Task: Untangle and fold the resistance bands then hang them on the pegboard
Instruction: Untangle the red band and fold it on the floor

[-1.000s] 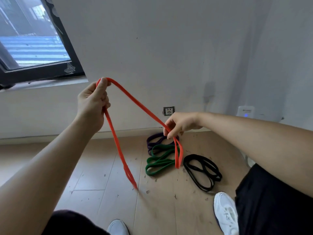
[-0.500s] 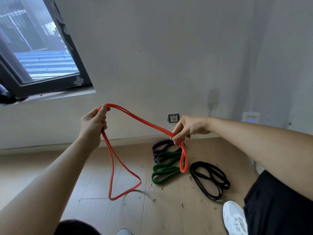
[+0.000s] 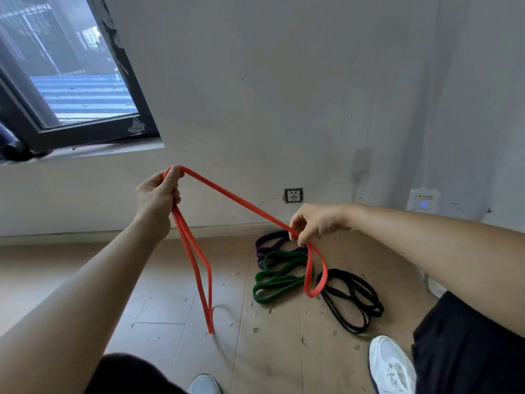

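An orange resistance band [image 3: 235, 199] stretches between both hands in front of the wall. My left hand [image 3: 157, 197] grips its upper bend, raised at centre left; a long narrow loop hangs down from it almost to the floor. My right hand [image 3: 315, 223] pinches the band lower on the right, and a short loop dangles below the fingers. On the wooden floor behind lie a green band [image 3: 279, 277], a purple band [image 3: 270, 243] and a black band [image 3: 352, 301], each coiled. No pegboard is in view.
A black-framed window [image 3: 85, 132] sits at the upper left of the pale wall. A wall socket [image 3: 293, 195] and a white plug-in device [image 3: 422, 199] are low on the wall. My white shoes [image 3: 392, 365] stand on the littered floor.
The hanging loop under my left hand has narrowed from a wide open shape to a tight straight one. My left hand has risen slightly; my right hand still pinches the band.
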The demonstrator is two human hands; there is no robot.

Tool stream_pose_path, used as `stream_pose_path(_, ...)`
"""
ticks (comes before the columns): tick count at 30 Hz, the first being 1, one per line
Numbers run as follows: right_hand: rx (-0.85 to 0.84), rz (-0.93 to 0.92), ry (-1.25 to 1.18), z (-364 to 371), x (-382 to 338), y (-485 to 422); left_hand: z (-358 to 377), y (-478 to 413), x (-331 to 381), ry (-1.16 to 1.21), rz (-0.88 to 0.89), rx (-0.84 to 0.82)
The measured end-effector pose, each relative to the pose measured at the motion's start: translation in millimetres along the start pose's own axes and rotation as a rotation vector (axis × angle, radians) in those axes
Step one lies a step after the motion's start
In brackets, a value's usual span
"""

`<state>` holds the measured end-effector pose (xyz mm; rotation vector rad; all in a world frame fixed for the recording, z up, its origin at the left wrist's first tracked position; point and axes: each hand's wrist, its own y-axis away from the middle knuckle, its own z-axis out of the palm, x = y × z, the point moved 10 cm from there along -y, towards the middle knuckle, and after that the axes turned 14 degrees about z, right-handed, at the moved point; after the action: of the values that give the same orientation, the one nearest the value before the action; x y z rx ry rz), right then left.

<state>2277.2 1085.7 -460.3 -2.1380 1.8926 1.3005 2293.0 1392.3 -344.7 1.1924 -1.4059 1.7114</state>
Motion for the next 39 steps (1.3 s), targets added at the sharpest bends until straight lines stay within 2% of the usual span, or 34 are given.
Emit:
stream_pose_path(4,0.062,0.050,0.093,7,13,-10,6,2,8,0.011,0.046,-0.001)
stream_pose_path(9,0.080,0.223,0.170,7,56,-16,-9,-8,13,0.127,0.029,0.119)
stream_pose_path(13,0.000,0.253,-0.041,-5,64,-5,-21,-6,4,0.058,0.009,0.101)
stream_pose_path(17,0.022,0.240,-0.267,-21,63,4,-34,-5,-6,0.038,-0.052,0.144)
stream_pose_path(25,0.132,0.029,-0.874,-68,33,22,-35,0,-19,-0.011,-0.110,0.087)
stream_pose_path(30,0.286,-0.059,-1.191,-103,45,37,-43,2,-25,-0.030,-0.135,0.100)
stream_pose_path(33,0.303,-0.041,-1.208,-108,50,40,-40,1,-27,-0.032,-0.138,0.087)
stream_pose_path(39,0.041,-0.051,-1.170,-90,30,35,-24,1,-28,-0.040,-0.136,0.032)
